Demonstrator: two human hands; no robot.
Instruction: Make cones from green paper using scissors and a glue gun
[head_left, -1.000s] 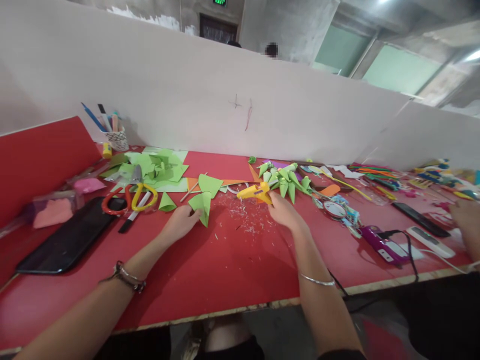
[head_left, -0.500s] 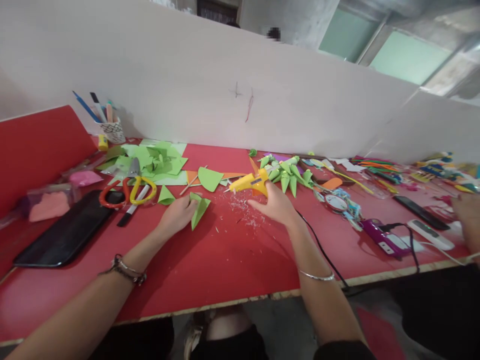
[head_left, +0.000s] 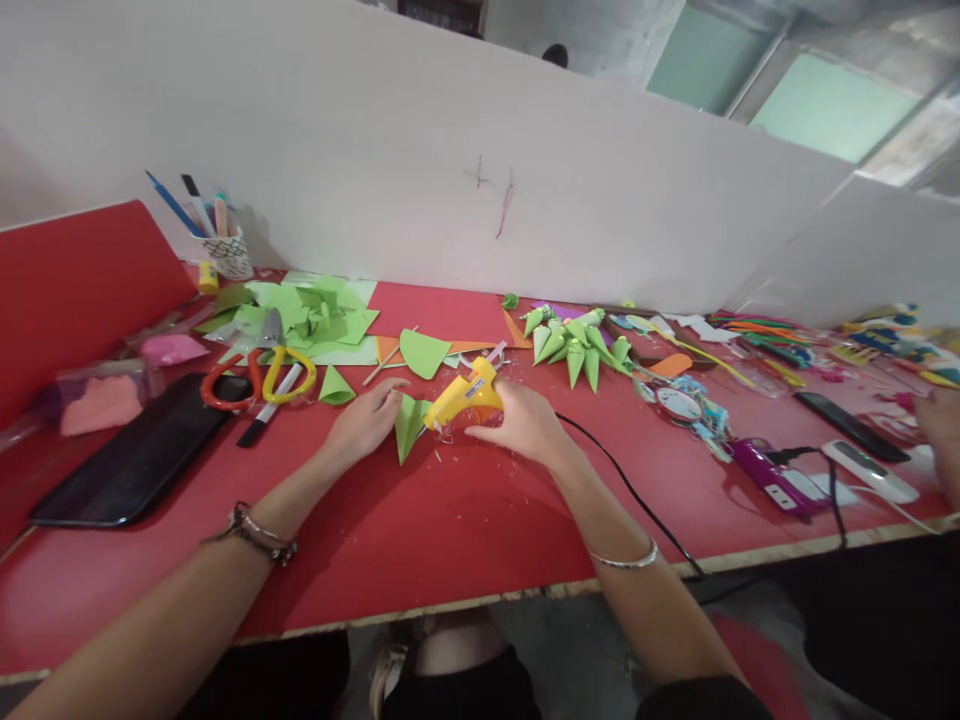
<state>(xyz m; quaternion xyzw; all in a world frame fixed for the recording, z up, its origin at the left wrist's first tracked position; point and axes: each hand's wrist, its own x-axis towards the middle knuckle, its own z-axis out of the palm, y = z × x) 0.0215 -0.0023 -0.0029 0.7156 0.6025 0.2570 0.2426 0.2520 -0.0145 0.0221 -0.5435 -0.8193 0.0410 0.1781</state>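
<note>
A folded piece of green paper [head_left: 407, 425] is pinched in my left hand [head_left: 367, 415], just over the red table. My right hand [head_left: 525, 415] grips a yellow hot glue gun [head_left: 463, 393], its nozzle pointing left and down at the paper's right edge. Whether the tip touches the paper I cannot tell. Beyond the left hand lie a small green paper cone [head_left: 335, 386] and a rounded green paper piece [head_left: 424, 352]. A cluster of green paper cones [head_left: 576, 345] sits past the right hand.
Scissors with red and yellow handles [head_left: 259, 378], a marker [head_left: 268, 405] and a black phone [head_left: 124, 450] lie on the left. A power cord [head_left: 630, 480] runs right of my right arm. A purple power strip [head_left: 776, 477] is on the right, near another person's hand [head_left: 937, 430].
The glue gun in my right hand has moved left and down to the folded green paper. My left hand has shifted slightly right with the paper.
</note>
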